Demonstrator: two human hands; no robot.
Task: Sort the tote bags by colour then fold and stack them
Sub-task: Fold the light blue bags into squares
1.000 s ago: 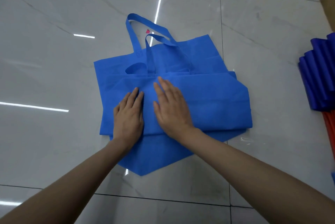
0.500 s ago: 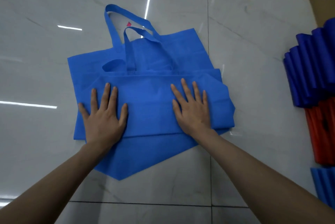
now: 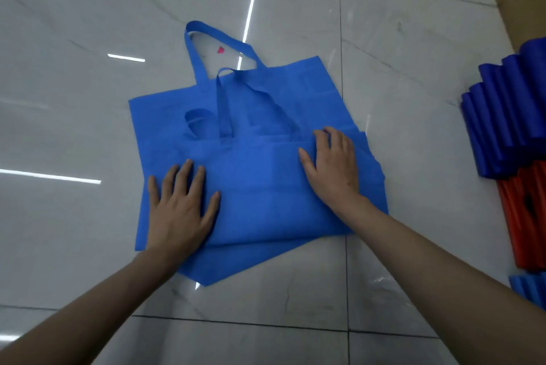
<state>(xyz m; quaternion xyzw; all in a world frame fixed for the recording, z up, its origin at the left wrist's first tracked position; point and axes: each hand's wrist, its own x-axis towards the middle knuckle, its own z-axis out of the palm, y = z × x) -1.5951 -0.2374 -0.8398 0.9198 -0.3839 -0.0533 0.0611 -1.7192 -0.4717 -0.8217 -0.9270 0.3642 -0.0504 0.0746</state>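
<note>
Tote bags (image 3: 260, 187): matte blue fabric, flat rectangles

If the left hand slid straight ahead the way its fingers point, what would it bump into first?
Most likely the curled blue handle lying just beyond the far edge of the top tote bag. The left hand lies flat on that bag, fingers aimed roughly there, though height is hard to judge.

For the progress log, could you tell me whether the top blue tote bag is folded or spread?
Folded: the top blue tote bag lies as a doubled band, clearly shorter than the bag beneath it.
</note>
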